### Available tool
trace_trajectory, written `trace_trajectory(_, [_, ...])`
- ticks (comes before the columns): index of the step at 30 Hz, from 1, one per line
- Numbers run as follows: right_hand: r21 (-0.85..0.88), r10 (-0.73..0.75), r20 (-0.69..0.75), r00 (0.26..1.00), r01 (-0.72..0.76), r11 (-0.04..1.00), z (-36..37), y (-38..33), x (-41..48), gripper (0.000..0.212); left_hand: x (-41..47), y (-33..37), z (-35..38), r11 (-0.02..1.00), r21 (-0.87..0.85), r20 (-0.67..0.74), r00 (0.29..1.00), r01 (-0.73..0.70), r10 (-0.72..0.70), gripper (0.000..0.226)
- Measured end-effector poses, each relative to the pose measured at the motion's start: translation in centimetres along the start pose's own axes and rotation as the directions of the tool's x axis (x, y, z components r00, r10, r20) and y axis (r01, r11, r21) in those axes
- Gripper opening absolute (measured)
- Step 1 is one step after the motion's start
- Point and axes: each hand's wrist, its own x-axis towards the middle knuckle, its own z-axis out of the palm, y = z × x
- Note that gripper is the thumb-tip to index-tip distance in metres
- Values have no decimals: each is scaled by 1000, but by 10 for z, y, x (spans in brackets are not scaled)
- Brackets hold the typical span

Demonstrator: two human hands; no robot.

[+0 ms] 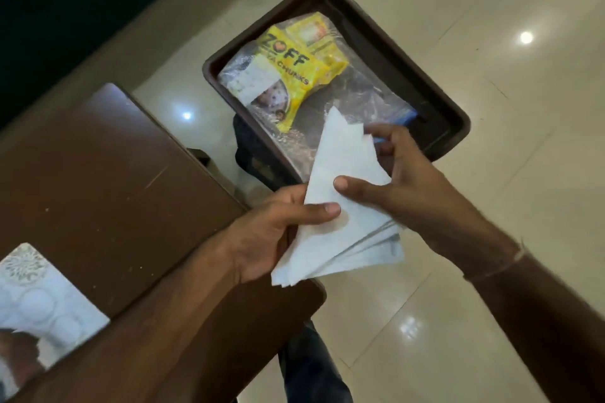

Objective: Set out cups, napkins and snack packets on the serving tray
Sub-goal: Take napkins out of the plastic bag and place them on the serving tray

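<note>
Both hands closed on one stack of white napkins (340,222). Left hand (278,232) clamps the stack's near edge, thumb flat on top, fingers hidden beneath. Right hand (402,180) works the upper sheets: thumb pressed on the top face, fingertips curled at the far ragged corner, apparently peeling one or a few sheets loose.

Handling, as I judge it: thin paper, very light, limp, no stiffness once separated. Sheets cling together and tear easily; that far corner already looks uneven. Best taken by a pinch at a corner or folded edge, with the remainder clamped so the stack does not fan out or slide.

Relative to the serving tray (435,101): the napkins are held in the air over its near edge, tips overlapping its interior, not yet laid down. Inside the tray, beyond the napkins, lies a yellow snack packet (294,72) over clear plastic bags (360,88). No cups visible in it. Left of the tray stands the brown counter (98,180); the tray itself seems to rest lower, above the tiled floor (491,42).
</note>
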Motion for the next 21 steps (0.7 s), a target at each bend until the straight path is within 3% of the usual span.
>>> trace_trajectory(2, [-297,-259,-5,966,246,923,11,-16,4,95,-16,-7,-16,996,89,-70,998,9,-2,46])
trace_trajectory(4, [-508,-487,271,830,553,660,18,-37,14,84,-30,-13,-26,984,176,-89,996,-11,27,53])
trace_trajectory(5, [-549,-488,450,748,663,509,26,-50,21,72,-38,-14,-30,982,189,-74,997,-22,36,53])
trace_trajectory(7, [-563,-317,715,623,782,267,50,-71,36,50,-51,-16,-37,987,158,-30,999,-21,26,50])
trace_trajectory(9, [-566,-120,814,569,822,59,74,-87,48,42,-59,-19,-43,994,104,-18,999,-30,32,51])
trace_trajectory(11, [-566,-23,824,566,820,-81,92,-95,53,49,-66,-23,-49,996,67,-44,998,-51,54,48])
trace_trajectory(13, [-568,-75,823,563,816,-103,99,-98,51,52,-72,-27,-53,996,18,-50,995,-85,85,46])
trace_trajectory(19, [-599,-281,742,608,790,127,97,-96,33,42,-87,-37,-61,977,-149,-41,988,-155,151,52])
trace_trajectory(21, [-607,-329,714,618,780,150,102,-98,29,37,-93,-40,-64,964,-203,-53,985,-171,164,57])
